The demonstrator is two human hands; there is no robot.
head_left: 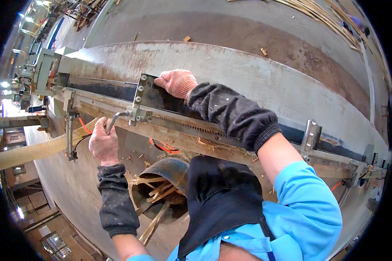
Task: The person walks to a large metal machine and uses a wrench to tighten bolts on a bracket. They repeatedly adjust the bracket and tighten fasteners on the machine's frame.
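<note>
My left hand [104, 141], in a pinkish work glove, is closed round a bent metal rod [116, 116]. The rod's far end meets a small metal block [137, 115] that sits over the toothed rack [191, 127]. Above the block, a bolted metal strip [140, 89] runs along the left edge of a dark flat plate [163, 96]. At that plate's upper side is my right hand [178, 82], also gloved, with its fingers curled over the plate's edge. The glove hides part of the plate, and my right sleeve covers some of the rail.
A long grey machine bed [231, 65] crosses the view behind the rack. Another metal stop [311, 135] stands farther right. Below the rail, a dark round bin [159, 191] holds wood strips. A ribbed cream hose [43, 148] lies at left; long boards [313, 13] lie at upper right.
</note>
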